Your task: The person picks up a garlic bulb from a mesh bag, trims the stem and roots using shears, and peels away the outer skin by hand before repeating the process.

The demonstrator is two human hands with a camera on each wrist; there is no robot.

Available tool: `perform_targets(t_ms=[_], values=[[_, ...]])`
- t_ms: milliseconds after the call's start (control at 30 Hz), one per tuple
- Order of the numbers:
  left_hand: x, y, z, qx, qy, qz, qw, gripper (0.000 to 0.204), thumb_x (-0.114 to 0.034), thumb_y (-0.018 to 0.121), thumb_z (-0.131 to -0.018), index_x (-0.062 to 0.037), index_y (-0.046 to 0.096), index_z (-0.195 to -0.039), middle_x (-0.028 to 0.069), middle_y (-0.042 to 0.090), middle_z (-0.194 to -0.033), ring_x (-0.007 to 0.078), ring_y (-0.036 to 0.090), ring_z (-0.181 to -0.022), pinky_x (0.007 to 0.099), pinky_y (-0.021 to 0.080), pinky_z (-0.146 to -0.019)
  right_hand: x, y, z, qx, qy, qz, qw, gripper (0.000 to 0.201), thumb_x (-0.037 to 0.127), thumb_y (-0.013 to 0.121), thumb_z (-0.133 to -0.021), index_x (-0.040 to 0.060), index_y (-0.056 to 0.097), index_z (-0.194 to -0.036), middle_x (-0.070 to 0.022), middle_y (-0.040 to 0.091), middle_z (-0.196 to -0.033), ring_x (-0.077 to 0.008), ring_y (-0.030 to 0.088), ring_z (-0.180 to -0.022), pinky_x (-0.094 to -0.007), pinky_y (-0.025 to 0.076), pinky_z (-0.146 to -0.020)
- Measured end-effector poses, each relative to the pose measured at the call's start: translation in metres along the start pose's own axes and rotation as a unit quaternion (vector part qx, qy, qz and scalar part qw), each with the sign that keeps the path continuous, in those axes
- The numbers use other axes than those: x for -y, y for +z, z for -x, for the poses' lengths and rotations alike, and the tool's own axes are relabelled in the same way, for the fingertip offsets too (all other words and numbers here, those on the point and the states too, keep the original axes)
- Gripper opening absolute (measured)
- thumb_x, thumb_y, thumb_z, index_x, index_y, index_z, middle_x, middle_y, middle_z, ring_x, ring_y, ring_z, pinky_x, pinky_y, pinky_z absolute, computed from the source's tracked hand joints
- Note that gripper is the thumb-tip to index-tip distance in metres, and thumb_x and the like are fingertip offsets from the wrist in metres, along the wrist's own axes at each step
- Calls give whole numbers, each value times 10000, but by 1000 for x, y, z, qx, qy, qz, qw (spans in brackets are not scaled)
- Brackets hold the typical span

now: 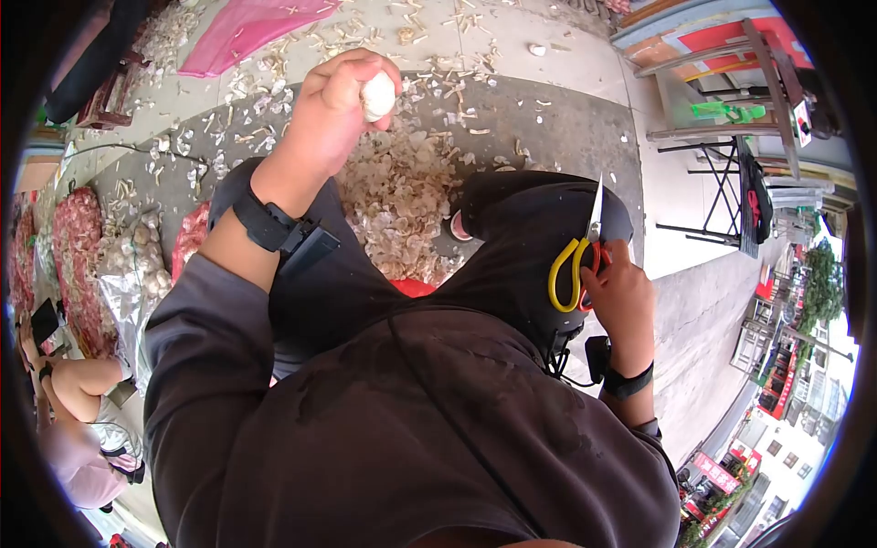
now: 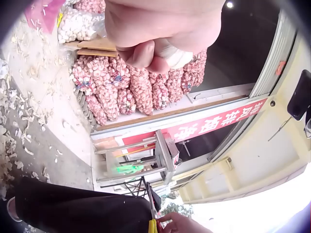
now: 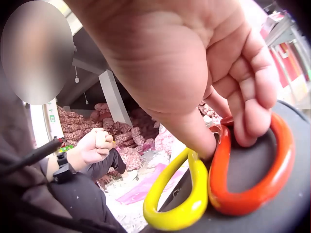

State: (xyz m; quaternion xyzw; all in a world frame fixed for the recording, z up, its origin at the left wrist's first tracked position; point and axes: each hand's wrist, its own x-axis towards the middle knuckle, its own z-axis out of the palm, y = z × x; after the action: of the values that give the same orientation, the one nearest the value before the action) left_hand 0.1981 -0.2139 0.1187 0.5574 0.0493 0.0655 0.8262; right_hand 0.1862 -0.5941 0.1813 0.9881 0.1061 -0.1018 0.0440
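Observation:
My left hand [image 1: 331, 111] is raised over the left knee in the head view, its fingers curled round a white garlic bulb [image 1: 378, 97]. The lower part of that bulb [image 2: 179, 57] shows below the fingers in the left wrist view. By the right knee, my right hand [image 1: 625, 297] holds scissors [image 1: 559, 279] with one yellow and one red handle, blades pointing away from me. In the right wrist view, the thumb and fingers grip the red loop [image 3: 284, 165], while the yellow loop [image 3: 153, 206] hangs beside it. The two hands are far apart.
Between the feet lies a heap of garlic skins [image 1: 402, 201], with stem bits scattered over the floor. A pink sheet [image 1: 256, 35] is spread beyond. Mesh sacks of garlic [image 2: 141, 90] line the shopfront. Another person [image 1: 82, 388] sits at lower left; a wooden frame [image 1: 772, 87] stands right.

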Motion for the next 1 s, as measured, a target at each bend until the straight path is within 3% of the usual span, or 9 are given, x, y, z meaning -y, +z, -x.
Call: perform_targets(t_ms=[167,267,367,500,567,700,767,933,1000], values=[[4,-13,-10,106,-46,127,985,313,-330,491,-929,-46,611,-876,94,596,-895,176,546,-695,280,408,-596,-12,4,4,14,4,-65,998,336,131,713,-789,72,536,-1069,-103,696,-761,-296,690,-717,-384,523,-622],[0,-8,-9,72,-101,359,925,238,-250,505,-882,-42,602,-945,135,575,-1008,229,550,-861,335,452,-707,-14,3,8,27,4,-33,999,329,142,706,-791,75,535,-1064,-123,691,-810,-333,678,-763,-418,521,-640],[6,-15,-9,53,-140,408,901,261,-139,508,-780,-51,581,-1015,160,537,-1115,269,526,-973,416,465,-820,-17,0,9,24,-9,-30,999,295,147,700,-800,67,556,-1044,-126,678,-826,-328,671,-764,-420,518,-636],[10,-17,-9,55,-124,374,917,375,-72,489,-674,-67,573,-1039,154,524,-1112,291,522,-991,461,435,-917,9,-20,3,-71,-73,-104,989,219,63,675,-826,20,600,-1027,-101,658,-748,-221,662,-664,-316,505,-600],[13,-9,-8,75,-107,368,921,403,-62,479,-649,-74,559,-1043,144,522,-1100,286,517,-996,459,430,-920,44,-35,-3,-82,-136,-269,950,231,68,672,-857,-3,622,-1071,-86,631,-744,-169,632,-650,-274,499,-613],[6,40,19,79,-74,302,947,482,-73,455,-603,-108,453,-1085,98,488,-1102,248,488,-991,435,420,-938,110,-25,-32,52,-234,-586,774,651,234,710,-884,-41,373,-1368,-136,618,-936,-183,653,-785,-288,528,-679],[12,61,33,87,-38,292,952,462,-66,440,-621,-105,418,-1081,83,450,-1082,240,453,-967,395,416,-925,139,-7,-48,151,-262,-676,672,682,303,710,-885,-45,351,-1349,-162,609,-1051,-192,652,-833,-301,519,-727],[37,51,38,42,44,61,996,413,-76,420,-683,-83,430,-1096,34,419,-1041,157,399,-957,307,379,-901,169,32,-64,-77,-311,-624,712,479,295,741,-848,12,531,-1172,-135,651,-988,-234,663,-827,-306,521,-744],[43,49,38,47,2,52,998,308,-240,438,-890,-63,461,-1141,16,489,-967,106,461,-866,254,421,-757,170,34,-65,-99,-301,-618,720,391,280,736,-847,20,590,-1099,-132,671,-933,-251,673,-797,-316,528,-723]])
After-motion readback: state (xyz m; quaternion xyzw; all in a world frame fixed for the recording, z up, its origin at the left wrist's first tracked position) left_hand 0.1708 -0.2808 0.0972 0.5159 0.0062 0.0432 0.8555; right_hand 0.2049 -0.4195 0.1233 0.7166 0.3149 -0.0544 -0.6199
